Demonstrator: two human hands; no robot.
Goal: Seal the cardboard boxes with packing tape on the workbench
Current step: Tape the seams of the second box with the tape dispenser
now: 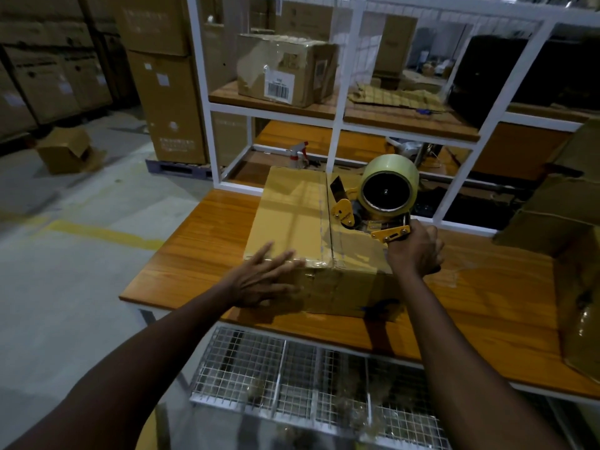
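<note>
Wire tray (pixel 292 378) is nearest me, below the table (pixel 201 254) edge. On the table stands the box (pixel 292 216). My left hand (pixel 263 280) lies flat on its near corner, probably to steady it. My right hand (pixel 415 251) grips the dispenser (pixel 373 203) just right of the seam (pixel 327 216).

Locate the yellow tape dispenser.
In the head view, the yellow handheld tape dispenser is right of centre, in the grip of the right hand, over the right half of the brown cardboard box.
</note>
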